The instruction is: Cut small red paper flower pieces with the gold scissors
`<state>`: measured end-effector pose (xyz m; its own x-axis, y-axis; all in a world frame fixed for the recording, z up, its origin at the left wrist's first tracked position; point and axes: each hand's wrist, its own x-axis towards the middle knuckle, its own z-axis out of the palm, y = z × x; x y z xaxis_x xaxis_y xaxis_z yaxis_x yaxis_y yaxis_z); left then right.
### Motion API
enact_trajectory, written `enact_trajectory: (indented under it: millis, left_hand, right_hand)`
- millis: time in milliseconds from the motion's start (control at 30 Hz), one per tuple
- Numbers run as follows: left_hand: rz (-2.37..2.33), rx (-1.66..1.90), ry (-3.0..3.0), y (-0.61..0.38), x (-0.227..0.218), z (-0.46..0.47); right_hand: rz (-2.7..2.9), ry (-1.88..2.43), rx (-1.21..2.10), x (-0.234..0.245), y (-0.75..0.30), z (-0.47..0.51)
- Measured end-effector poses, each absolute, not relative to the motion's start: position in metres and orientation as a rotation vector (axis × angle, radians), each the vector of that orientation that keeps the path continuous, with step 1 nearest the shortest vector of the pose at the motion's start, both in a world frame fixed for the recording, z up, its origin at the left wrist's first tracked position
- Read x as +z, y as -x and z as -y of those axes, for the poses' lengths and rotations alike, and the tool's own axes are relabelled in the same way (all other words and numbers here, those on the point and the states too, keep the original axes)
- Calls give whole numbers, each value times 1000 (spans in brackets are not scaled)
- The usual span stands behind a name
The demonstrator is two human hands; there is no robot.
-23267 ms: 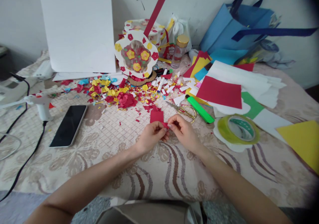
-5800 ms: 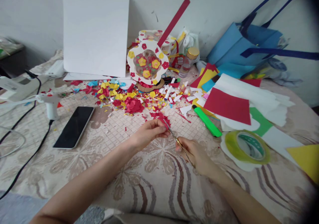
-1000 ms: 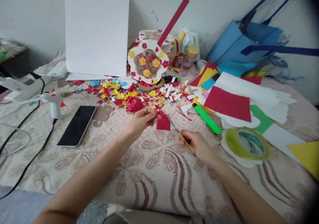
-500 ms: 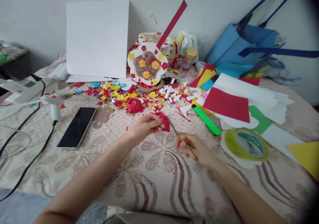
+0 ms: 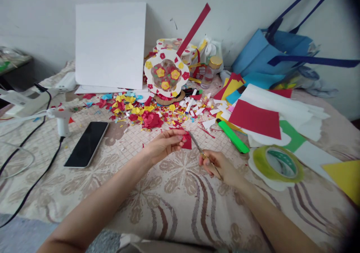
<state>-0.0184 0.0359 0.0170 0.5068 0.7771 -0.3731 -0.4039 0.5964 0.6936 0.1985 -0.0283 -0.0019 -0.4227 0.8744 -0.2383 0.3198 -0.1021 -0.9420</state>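
My left hand (image 5: 168, 144) is closed, pinching a small piece of red paper (image 5: 186, 141) between thumb and fingers. My right hand (image 5: 218, 164) grips a pair of scissors (image 5: 202, 151) by the handles, and the tips of the blades point up and left beside the red paper. Whether the blades touch the paper I cannot tell. Just beyond my hands lie a heap of red paper cut-outs (image 5: 152, 120) and many yellow scraps (image 5: 135, 110). Behind them stands a white flower-shaped paper piece (image 5: 167, 73) decorated with red and yellow flowers.
A black phone (image 5: 86, 144) and a white glue gun (image 5: 62, 121) with its cord lie left. To the right are a green cutter (image 5: 233, 136), a tape roll (image 5: 277, 163), red paper (image 5: 255, 118) and a blue bag (image 5: 274, 54). A white board (image 5: 110, 44) leans on the wall.
The fingers of my left hand have shifted slightly on the red paper, now stretched a little straighter. My right hand and the scissors have hardly moved.
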Motion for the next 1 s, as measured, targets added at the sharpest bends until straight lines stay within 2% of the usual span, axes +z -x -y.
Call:
enact_trajectory:
  millis: [300, 600, 1000]
  left_hand:
    - [-796, 815, -577, 16, 15, -36]
    - [-804, 802, -548, 17, 16, -36]
    - [-801, 845, -622, 15, 12, -36]
  right_hand:
    - [2034, 1374, 1222, 10, -197, 30]
    - [1972, 1427, 1343, 13, -194, 28]
    - [1961, 1459, 1321, 14, -192, 28]
